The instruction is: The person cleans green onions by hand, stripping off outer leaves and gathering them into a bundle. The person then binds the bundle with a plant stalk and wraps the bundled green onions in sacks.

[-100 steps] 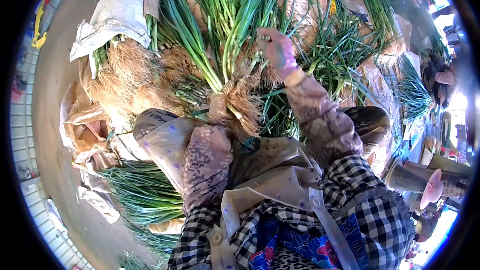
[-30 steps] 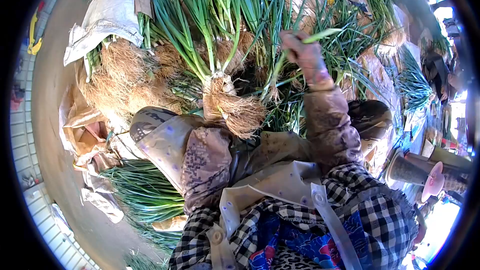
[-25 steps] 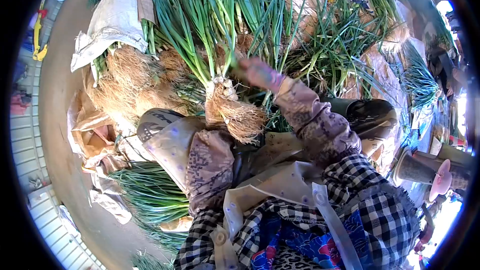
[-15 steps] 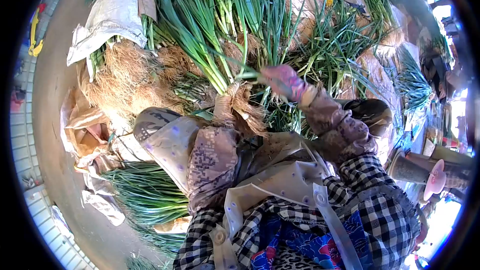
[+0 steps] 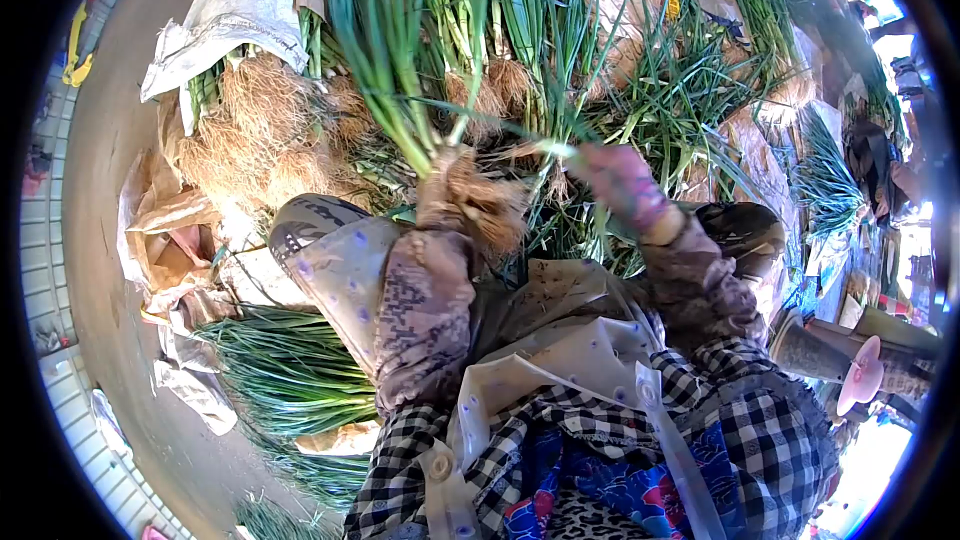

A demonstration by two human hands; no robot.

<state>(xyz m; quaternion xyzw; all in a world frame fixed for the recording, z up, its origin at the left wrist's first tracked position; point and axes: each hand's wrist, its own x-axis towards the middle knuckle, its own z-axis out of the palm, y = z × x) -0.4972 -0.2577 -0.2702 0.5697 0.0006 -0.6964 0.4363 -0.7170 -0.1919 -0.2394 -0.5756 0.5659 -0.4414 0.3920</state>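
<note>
One onion bunch [image 5: 408,135], leaves toward eleven o'clock, roots toward five, is gripped by the left hand [image 5: 432,200]; one green strip [image 5: 555,148] by the right hand [image 5: 622,185].

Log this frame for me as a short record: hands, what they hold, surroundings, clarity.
Left hand: at the root end of a green stalk bunch, holding it
Right hand: apart from the left, appearing to hold a green strand
Bunch: leaves pointing away from the person, brown roots beside the left hand
Far left: white sack over stalks with bushy roots
Near left: another green bundle beside the person
Clarity: right hand motion-blurred; its finger positions are unclear
</note>
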